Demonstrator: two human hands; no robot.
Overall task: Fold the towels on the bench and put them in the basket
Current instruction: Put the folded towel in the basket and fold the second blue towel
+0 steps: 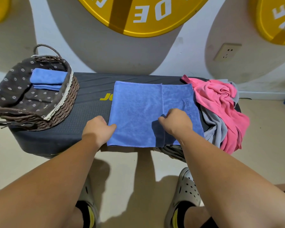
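Basket, wicker with a dark flowered lining, sits on the left end of the bench. Its near-left rim is close to the frame edge. Inside, against the far wall: folded towels, blue and stacked. The exact count is hard to read, at least two layers.

Yellow lettering on the bench top reads "JO"; the rest is covered by the blue towel.

Blue towel lies flat across the bench middle, its near edge hanging over the front. The right part is doubled over, with a stitched edge running front to back. Its dark print ends in "FITNESS", and the first letters are hidden behind the right hand.

Left hand is at the towel's left edge near the front. The thumb is on top and the fingers are curled under, out of sight; it pinches the edge.

Right hand is on the folded part. Its fingers are bunched and grasp the flap edge, with the tips hidden beneath the knuckles.

Pink towel is crumpled on the bench's right end and lies on a grey towel. Both spill over the front and hide the bench end.

A socket is on the wall. Yellow discs above are cut off by the frame.
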